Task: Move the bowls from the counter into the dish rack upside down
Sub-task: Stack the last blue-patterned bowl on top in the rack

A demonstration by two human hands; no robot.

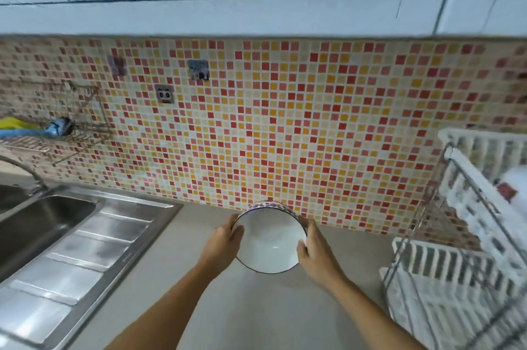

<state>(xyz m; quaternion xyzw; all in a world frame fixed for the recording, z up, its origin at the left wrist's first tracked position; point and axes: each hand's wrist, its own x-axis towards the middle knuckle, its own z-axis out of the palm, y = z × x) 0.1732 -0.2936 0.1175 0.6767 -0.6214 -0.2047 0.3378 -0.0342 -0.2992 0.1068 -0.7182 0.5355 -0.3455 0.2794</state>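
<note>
1. The bowl (271, 241) is held above the grey counter (199, 278), its white inside tilted toward the camera.
2. The left hand (225, 241) grips the rim at 9 o'clock.
3. The right hand (313, 250) grips the rim at 3 o'clock.
4. The dish rack (462, 264) stands at 3 o'clock from the bowl, well apart.
5. The steel sink (48, 224) lies at 9 o'clock.

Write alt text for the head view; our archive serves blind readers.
Both hands, left hand and right hand, grip a white bowl tilted toward the camera over a grey counter. A white dish rack stands to the right, a steel sink to the left.
</note>
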